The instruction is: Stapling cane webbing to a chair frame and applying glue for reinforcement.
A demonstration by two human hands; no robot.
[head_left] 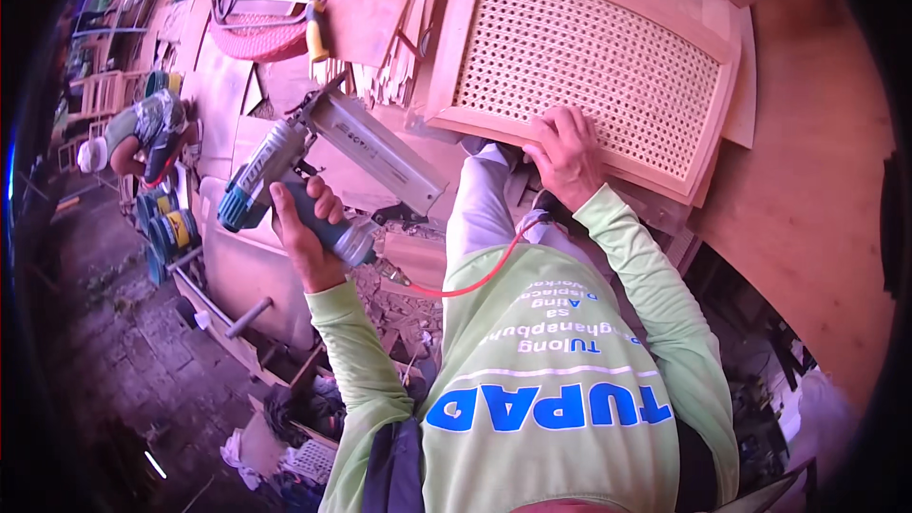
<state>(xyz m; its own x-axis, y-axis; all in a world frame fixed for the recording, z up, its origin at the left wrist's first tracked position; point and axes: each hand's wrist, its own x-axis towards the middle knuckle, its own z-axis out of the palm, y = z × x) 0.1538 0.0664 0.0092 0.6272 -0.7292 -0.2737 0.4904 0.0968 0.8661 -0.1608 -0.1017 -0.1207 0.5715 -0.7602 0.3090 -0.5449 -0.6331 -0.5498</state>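
My left hand (312,239) is wrapped around the grip of a pneumatic nail gun (274,160), silver and dark teal. Its long grey magazine (378,154) slants down toward my legs, and a red air hose (480,287) runs from the grip's base across my body. On the right, my right hand (573,160) grips the near edge of a wooden framed panel (698,119), thumb at the edge and fingers bent over the top. Woven cane webbing (589,52) fills the frame. The nail gun's nose is apart from the panel.
Wood scraps, a red coiled thing (261,36) and a tool with a yellow handle (316,30) lie on the far bench. A large curved plywood sheet (807,171) spreads at right. Another person (150,128) bends down at far left, near blue and yellow cans (171,230).
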